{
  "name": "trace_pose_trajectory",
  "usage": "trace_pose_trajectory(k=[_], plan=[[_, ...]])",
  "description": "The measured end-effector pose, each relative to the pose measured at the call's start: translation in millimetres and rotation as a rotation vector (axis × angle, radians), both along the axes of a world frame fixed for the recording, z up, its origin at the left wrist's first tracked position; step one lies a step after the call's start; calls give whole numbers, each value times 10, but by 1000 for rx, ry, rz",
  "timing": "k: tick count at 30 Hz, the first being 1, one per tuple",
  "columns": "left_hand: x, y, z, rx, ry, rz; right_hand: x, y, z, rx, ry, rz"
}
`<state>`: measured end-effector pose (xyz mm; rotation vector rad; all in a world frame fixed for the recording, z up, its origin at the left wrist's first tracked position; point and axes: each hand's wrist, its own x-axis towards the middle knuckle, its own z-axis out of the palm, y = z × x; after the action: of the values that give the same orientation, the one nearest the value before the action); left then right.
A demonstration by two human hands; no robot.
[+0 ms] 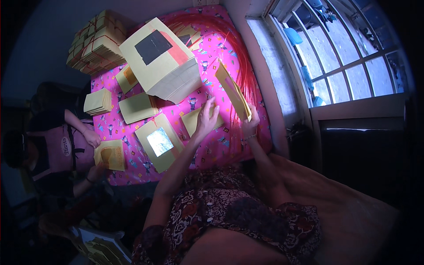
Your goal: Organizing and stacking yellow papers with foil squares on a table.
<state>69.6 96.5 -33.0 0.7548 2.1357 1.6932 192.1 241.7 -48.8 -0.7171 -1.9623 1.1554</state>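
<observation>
My right hand [251, 123] grips a thin bundle of yellow paper sheets [233, 90] by its near end, and the bundle is tilted up on edge. Left of it, my left hand [208, 117] is open with fingers apart, holding nothing. Beneath that hand lies a yellow paper pad [191, 121], partly hidden by it; whether they touch I cannot tell. Nearer to me is a yellow sheet with a shiny silver square [160, 142] and a reddish band. Beyond my hands rises a tall stack of yellow paper [176, 75] topped by a dark square.
A pink patterned cloth [137, 170] covers the table. Red strands [240, 57] run along its far right side. Tied paper bundles [95, 44] are piled far left. At left, a co-worker's hands [92, 138] hold a yellow sheet [111, 154]. A barred window [335, 57] is at right.
</observation>
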Motion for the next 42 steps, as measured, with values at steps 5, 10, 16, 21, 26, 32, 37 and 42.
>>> trace_pose_trajectory(k=[5,10,16,21,26,32,37,42], plan=[[-38,294,254,170,-327,-35,29,-61,147,-3,-10,-49],[-396,562,631,153,-143,-36,67,-97,260,60,22,-57],[-773,744,805,179,-62,-19,130,-136,338,72,4,6],[-697,787,996,277,-215,-108,181,-87,324,74,-12,-12],[-782,774,782,265,-83,-74,202,-142,78,-23,-82,-90],[-489,380,728,169,267,11,-53,-6,-242,-464,199,-96],[94,-636,719,-68,262,-25,-431,235,-569,-815,3,-102],[469,-1720,439,-293,243,117,-904,444,-1083,-946,-15,-112]])
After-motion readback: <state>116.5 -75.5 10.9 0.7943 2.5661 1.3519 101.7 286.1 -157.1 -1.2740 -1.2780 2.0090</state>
